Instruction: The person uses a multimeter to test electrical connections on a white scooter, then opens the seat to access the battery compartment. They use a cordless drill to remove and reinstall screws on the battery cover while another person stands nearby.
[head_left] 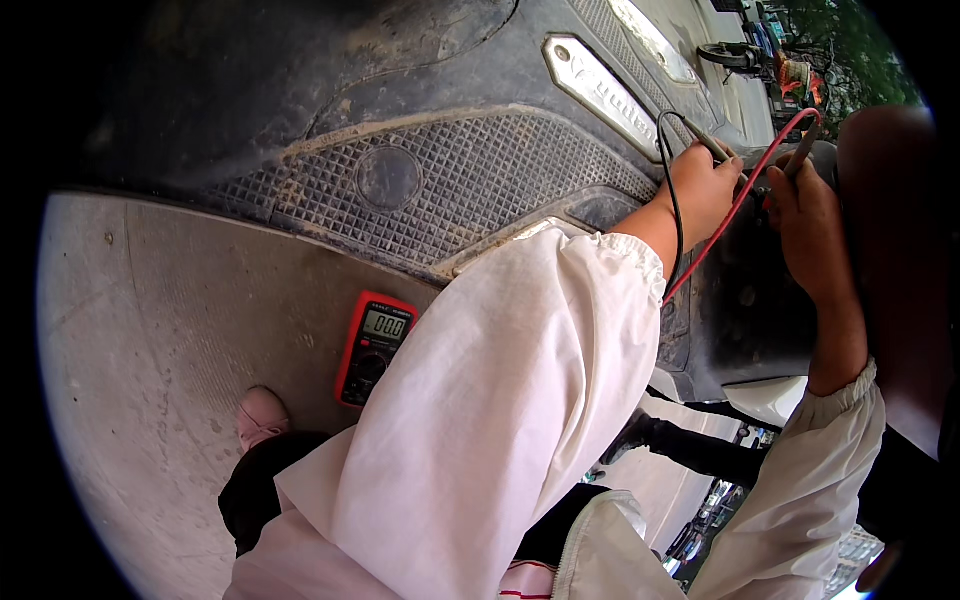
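Observation:
My left hand (703, 195) pinches a multimeter probe (708, 142) whose black lead (677, 215) loops back past my wrist. To its right, my right hand (812, 235) grips the other probe (801, 152), joined to a red lead (735, 205). Both hands are over the dark area beside the scooter's footboard (470, 165); the probe tips are hidden, so I cannot tell what they touch. A red-and-black multimeter (375, 348) with its display lit lies on the ground left of my left sleeve.
A metal plate (610, 92) is fixed to the dusty, textured footboard. A dark red rounded part (890, 250) rises at the far right. Concrete ground (200, 310) spreads at the left, with a pink shoe (262, 415) on it. Parked two-wheelers (735, 55) and trees are beyond.

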